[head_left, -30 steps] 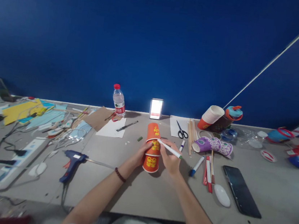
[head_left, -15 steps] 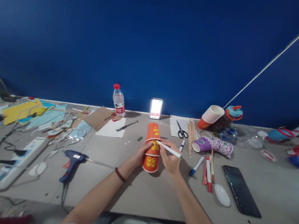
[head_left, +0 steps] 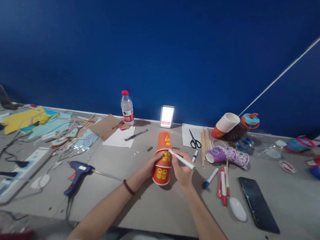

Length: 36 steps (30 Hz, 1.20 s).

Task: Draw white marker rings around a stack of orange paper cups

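Note:
Red paper cups [head_left: 161,175] with yellow print are joined end to end in a column in front of me. My left hand [head_left: 151,166] is closed round the column's left side, at the middle cup. Between the fingers of my right hand [head_left: 183,171] is a white marker [head_left: 183,160] with a green end. Its other end points left and meets the cups near the seam between the top and middle cup; whether it touches cannot be made out. A dark beaded bracelet [head_left: 128,187] circles my left wrist.
On the left lie a blue glue gun [head_left: 77,178], a power strip [head_left: 25,175] and tangled cables. A water bottle [head_left: 127,110] stands at the back. Scissors [head_left: 194,140], wooden sticks [head_left: 204,145], purple cups [head_left: 225,155], markers [head_left: 210,178] and a phone [head_left: 258,204] lie right.
Almost nothing differs. The marker and the fingers of my right hand have shifted very slightly to the right along the cups; the left hand keeps its hold.

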{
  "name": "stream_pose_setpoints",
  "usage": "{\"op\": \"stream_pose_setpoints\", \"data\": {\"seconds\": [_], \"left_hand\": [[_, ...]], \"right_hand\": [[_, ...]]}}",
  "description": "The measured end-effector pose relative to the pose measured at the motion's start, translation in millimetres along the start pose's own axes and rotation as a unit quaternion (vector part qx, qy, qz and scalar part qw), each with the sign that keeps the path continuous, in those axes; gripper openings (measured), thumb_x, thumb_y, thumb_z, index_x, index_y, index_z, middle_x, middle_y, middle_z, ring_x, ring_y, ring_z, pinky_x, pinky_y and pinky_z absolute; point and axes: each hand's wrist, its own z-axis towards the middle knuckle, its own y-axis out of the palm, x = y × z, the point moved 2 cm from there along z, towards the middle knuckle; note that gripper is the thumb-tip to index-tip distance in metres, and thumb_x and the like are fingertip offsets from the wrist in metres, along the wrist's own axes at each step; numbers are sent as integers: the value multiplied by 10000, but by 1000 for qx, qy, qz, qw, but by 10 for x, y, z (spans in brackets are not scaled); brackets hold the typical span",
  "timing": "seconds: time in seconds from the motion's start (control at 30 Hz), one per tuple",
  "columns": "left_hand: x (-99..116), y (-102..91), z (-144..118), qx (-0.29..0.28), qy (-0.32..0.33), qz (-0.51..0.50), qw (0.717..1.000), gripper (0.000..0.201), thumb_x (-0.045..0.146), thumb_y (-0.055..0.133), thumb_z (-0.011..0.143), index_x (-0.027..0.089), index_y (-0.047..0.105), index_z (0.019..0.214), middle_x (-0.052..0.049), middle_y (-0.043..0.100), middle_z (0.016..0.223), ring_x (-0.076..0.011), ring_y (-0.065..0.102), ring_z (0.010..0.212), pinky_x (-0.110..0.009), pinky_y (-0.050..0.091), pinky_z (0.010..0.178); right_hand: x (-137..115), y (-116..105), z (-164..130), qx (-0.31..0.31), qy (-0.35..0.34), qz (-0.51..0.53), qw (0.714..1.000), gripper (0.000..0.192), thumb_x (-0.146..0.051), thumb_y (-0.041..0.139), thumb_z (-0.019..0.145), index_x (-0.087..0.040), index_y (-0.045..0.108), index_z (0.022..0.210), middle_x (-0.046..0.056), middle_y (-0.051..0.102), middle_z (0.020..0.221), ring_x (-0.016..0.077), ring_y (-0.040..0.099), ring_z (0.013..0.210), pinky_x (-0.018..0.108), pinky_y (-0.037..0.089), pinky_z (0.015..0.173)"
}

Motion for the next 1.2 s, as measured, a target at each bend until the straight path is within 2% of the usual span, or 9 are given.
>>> {"op": "stream_pose_setpoints", "data": {"seconds": [0.43,0.8,1.2], "left_hand": [[-3,4,11,-16,13,-3,1000,480,387,789,692,154,661,1092,-107,720,1014,-244,675,869,-364,502,816],[-2,6,7,-8,3,2,1000,536,401,808,663,153,651,1111,-95,722,970,-225,677,810,-367,510,822],[-16,-17,5,6,-7,-5,1000,509,387,811,649,152,655,1073,-92,725,951,-222,672,796,-352,519,765]], "right_hand": [[9,0,-2,-4,-5,29,1000,62,-192,606,857,-211,665,865,76,732,909,224,706,880,388,577,803],[15,-5,-8,-2,3,-3,1000,85,-210,625,856,-213,685,915,67,739,900,219,703,854,384,576,797],[0,-8,12,-6,6,30,999,55,-194,597,850,-220,645,839,69,732,890,215,703,856,380,574,793]]}}
